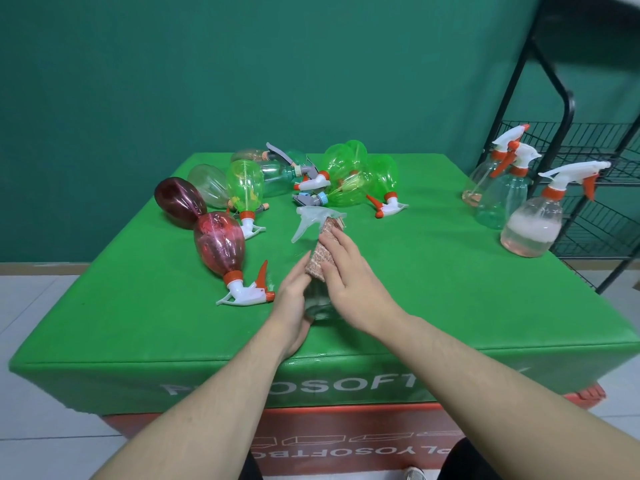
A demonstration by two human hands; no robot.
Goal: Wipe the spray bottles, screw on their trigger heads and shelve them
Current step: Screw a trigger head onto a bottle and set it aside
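Observation:
A clear spray bottle [320,303] lies on the green table [433,278] in front of me, its pale translucent trigger head [311,218] pointing away. My left hand [292,306] grips the bottle's base from the left. My right hand [349,275] presses a speckled brown cloth [323,254] flat onto the bottle's upper body. Much of the bottle is hidden under both hands and the cloth.
Red bottles [218,244], green bottles [349,174] and clear ones lie in a heap at the table's back. Three upright bottles with white and orange triggers [533,220] stand at the right edge. A black wire shelf rack [588,161] stands beyond them.

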